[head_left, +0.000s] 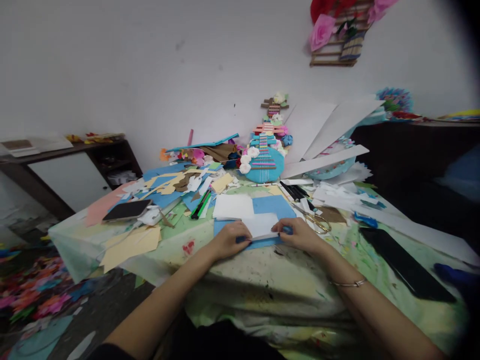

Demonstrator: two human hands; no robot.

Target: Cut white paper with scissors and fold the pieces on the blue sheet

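A white sheet of paper [261,225] lies on blue paper [274,204] at the near side of the table. My left hand [232,240] has its fingers closed on the sheet's near left corner. At the near right edge, my right hand [296,235] pinches the same sheet between thumb and fingers; a small blue thing shows by these fingers. The sheet's near edge looks slightly raised or folded. Touching it at the upper left is a second white paper piece [233,206]. Gold-handled scissors [318,223] lie just beyond my right hand.
Paper scraps [168,182] and a phone [127,210] lie on the left. A green cutter-like tool [201,205] and black pens [296,191] are behind the sheet. A blue guitar-shaped craft [266,165] leans at the wall. A long black object [405,262] lies on the right.
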